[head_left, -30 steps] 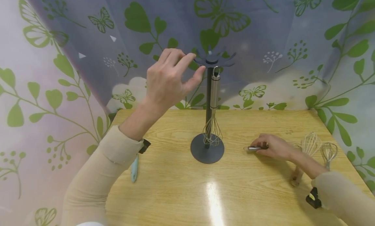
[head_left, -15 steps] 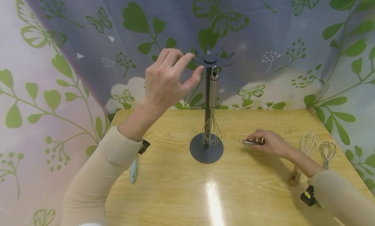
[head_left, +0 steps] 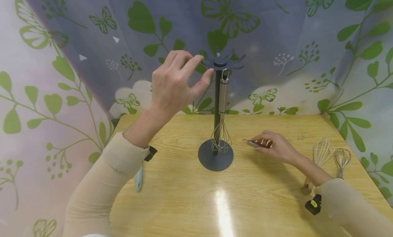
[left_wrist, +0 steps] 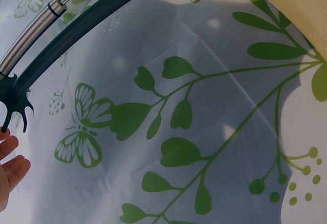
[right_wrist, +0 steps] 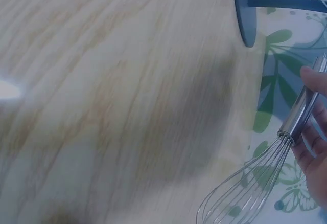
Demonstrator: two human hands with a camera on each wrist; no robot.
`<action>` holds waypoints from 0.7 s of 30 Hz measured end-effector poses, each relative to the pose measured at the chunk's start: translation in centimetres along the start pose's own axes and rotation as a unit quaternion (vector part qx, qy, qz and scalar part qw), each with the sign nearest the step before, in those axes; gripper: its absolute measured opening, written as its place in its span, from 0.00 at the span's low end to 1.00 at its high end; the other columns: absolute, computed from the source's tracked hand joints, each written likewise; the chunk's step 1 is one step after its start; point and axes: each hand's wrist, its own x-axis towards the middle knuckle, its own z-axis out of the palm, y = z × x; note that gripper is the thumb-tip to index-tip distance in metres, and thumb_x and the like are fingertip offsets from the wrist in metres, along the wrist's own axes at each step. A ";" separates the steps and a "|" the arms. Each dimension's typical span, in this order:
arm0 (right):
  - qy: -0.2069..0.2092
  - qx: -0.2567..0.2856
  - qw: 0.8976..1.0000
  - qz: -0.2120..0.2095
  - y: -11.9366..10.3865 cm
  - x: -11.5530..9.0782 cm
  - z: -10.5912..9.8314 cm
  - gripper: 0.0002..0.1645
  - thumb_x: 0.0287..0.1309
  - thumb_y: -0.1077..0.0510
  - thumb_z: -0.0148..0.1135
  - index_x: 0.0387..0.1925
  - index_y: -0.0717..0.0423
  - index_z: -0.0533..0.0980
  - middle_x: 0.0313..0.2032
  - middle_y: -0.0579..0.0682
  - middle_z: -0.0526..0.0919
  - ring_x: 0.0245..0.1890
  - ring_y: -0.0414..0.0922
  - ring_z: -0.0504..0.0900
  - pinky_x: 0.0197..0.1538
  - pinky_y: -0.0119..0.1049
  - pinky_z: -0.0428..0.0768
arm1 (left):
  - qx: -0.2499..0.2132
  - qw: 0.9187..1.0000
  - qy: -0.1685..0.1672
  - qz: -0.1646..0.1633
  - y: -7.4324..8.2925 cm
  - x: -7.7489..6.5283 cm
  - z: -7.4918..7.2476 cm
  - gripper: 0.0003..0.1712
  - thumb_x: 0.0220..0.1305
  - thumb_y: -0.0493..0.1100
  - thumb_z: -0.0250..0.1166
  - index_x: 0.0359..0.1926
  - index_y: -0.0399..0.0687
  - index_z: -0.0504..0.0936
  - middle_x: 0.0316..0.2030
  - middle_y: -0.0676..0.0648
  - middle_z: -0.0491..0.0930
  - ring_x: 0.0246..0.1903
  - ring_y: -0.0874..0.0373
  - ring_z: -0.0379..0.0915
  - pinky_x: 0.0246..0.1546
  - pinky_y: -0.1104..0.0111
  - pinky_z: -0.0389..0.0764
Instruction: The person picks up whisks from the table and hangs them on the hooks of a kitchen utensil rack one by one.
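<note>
A dark utensil stand with a round base and hooks around its top stands on the table. From one hook hangs a metal whisk, wires down over the base. My left hand is raised at the top of the stand, its index finger and thumb about a left-hand hook. To the right of the base, my right hand grips a second whisk by its steel handle between thumb and fingers. Its loop points toward the stand in the head view; its wires show in the right wrist view.
At the right of the wooden table lie a wooden-handled whisk and a small metal whisk. A light blue handle shows by the left forearm. A leaf-patterned cloth hangs behind the table.
My right hand has moved left and away from me with the whisk, toward the stand, and its loop end has swung upward. The left hand stays at the hook.
</note>
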 end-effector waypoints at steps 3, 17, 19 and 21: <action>0.013 0.010 1.000 0.000 -0.6 0.3 0.0 0.17 0.58 0.65 0.77 0.49 0.52 0.87 0.35 0.45 0.85 0.33 0.32 0.81 0.34 0.29 0.85 | 0.001 1.000 -0.001 0.000 0.0 0.0 0.0 0.18 0.71 0.52 0.68 0.46 0.40 0.90 0.36 0.41 0.86 0.41 0.45 0.83 0.25 0.61 0.86; 0.091 0.036 0.994 0.040 -4.2 1.8 -0.2 0.18 0.60 0.61 0.77 0.52 0.52 0.86 0.35 0.48 0.86 0.34 0.32 0.80 0.37 0.29 0.86 | 0.000 1.000 -0.005 -0.001 0.0 -0.1 0.0 0.19 0.71 0.52 0.68 0.46 0.40 0.90 0.36 0.41 0.86 0.41 0.45 0.84 0.26 0.61 0.86; 0.103 0.048 0.993 0.035 -4.7 2.0 -0.3 0.19 0.59 0.62 0.77 0.52 0.53 0.86 0.35 0.48 0.86 0.34 0.31 0.81 0.37 0.27 0.86 | 0.001 1.000 -0.004 -0.001 0.0 -0.1 0.0 0.19 0.71 0.52 0.68 0.45 0.40 0.90 0.36 0.41 0.86 0.41 0.45 0.84 0.26 0.61 0.87; 0.113 0.062 0.991 0.029 -5.1 2.1 -0.4 0.19 0.58 0.64 0.78 0.52 0.55 0.85 0.35 0.50 0.86 0.34 0.31 0.81 0.37 0.26 0.86 | 0.001 1.000 -0.004 -0.001 0.0 0.0 0.0 0.19 0.71 0.52 0.68 0.46 0.40 0.90 0.36 0.41 0.86 0.41 0.45 0.84 0.26 0.61 0.86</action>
